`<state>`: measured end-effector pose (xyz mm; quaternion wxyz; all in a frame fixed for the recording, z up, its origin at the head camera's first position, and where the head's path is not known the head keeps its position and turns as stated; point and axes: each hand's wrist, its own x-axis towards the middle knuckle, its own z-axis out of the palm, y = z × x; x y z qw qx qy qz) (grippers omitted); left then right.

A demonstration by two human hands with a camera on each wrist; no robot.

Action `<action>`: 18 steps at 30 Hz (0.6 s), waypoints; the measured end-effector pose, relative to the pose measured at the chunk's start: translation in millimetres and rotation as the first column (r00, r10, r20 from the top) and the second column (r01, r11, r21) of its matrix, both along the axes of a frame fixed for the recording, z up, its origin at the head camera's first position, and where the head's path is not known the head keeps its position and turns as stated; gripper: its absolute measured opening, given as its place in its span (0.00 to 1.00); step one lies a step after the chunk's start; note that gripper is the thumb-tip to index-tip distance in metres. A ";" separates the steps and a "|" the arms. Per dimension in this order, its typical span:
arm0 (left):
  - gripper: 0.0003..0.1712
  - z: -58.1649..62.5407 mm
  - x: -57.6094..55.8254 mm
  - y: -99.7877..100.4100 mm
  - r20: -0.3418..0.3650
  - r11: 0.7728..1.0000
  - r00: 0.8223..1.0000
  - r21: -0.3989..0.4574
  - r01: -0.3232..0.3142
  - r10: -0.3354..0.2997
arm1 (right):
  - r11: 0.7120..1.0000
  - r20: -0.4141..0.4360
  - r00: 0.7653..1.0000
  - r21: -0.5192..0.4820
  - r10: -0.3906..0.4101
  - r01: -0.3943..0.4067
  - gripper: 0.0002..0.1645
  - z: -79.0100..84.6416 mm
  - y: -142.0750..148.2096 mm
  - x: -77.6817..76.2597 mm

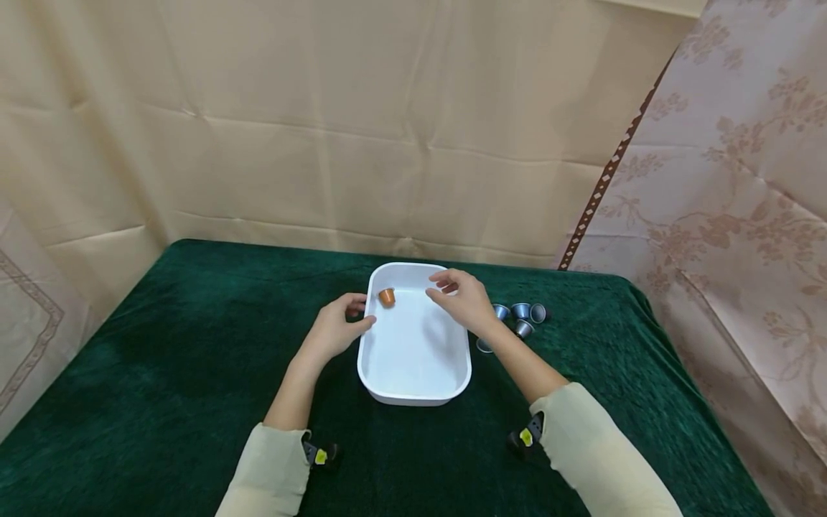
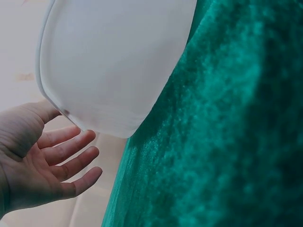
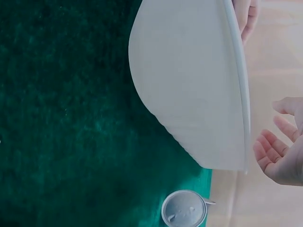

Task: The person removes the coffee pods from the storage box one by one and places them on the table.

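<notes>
A white rectangular bin (image 1: 413,393) rests on the cloth in front of me. Inside it, close to the far left corner, lies one orange coffee capsule (image 1: 386,297). My left hand (image 1: 336,327) is at the bin's left side, thumb at the rim and fingers loosely spread outside; the left wrist view also has this hand (image 2: 45,156) beside the bin wall. Over the bin's far right part hovers my right hand (image 1: 466,300), its fingers loosely bent with nothing between them. The right wrist view shows that hand (image 3: 284,146) above the rim.
Several blue-grey coffee capsules (image 1: 520,311) lie in a group on the cloth right of the bin, partly behind the right forearm. One capsule (image 3: 183,209) appears low in the right wrist view. Dark green cloth (image 1: 194,373) covers the table, with beige curtain (image 1: 362,143) behind.
</notes>
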<state>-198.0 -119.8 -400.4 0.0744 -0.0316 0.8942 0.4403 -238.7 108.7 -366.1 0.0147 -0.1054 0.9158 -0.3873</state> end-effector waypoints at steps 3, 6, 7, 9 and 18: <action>0.29 0.1 -0.2 0.1 -0.003 1.000 1.000 0.002 0.002 -0.002 | 1.000 -0.004 1.000 -0.003 0.006 -0.006 0.20 -1.8 -2.7 -1.6; 0.29 0.3 -0.3 -0.4 -0.002 1.000 1.000 0.006 0.001 -0.001 | 1.000 -0.005 1.000 -0.018 0.020 -0.020 0.20 -2.8 -5.9 -1.9; 0.29 0.2 -0.3 -0.5 -0.001 1.000 1.000 0.008 0.000 0.000 | 0.999 -0.004 1.000 -0.024 0.023 -0.023 0.20 -3.4 -7.4 -2.3; 0.29 0.3 -0.3 -0.6 0.001 1.000 1.000 0.012 -0.001 0.001 | 0.999 -0.001 1.000 -0.033 0.029 -0.029 0.20 -5.0 -10.0 -2.9; 0.29 -2.0 -1.8 -1.1 -0.002 1.000 1.000 0.013 0.003 -0.003 | 0.998 -0.008 0.999 -0.044 0.045 -0.045 0.18 -14.9 -22.7 -4.7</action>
